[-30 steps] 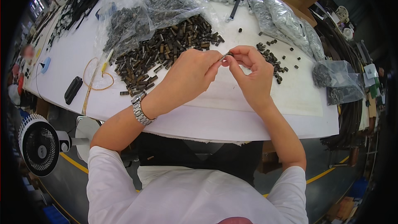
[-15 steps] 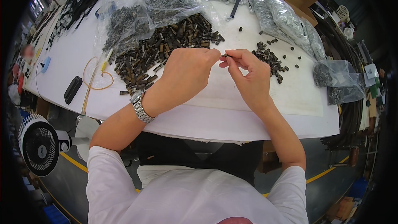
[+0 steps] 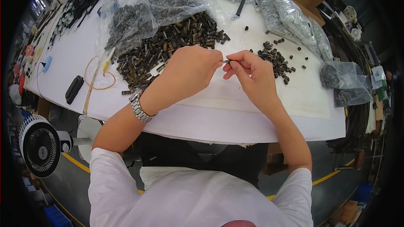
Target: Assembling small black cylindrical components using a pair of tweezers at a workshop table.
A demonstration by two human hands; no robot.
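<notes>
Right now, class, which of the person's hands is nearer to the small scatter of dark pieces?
Right. The right hand lies just beside the small scatter of dark pieces; the left hand sits farther off, beyond the right.

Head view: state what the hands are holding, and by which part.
A small dark part, pinched between the fingertips of the left hand and right hand, one at each end.

White fan (image 3: 40,145), black case (image 3: 74,89), orange cord (image 3: 97,75), clear bags (image 3: 294,19)
</notes>
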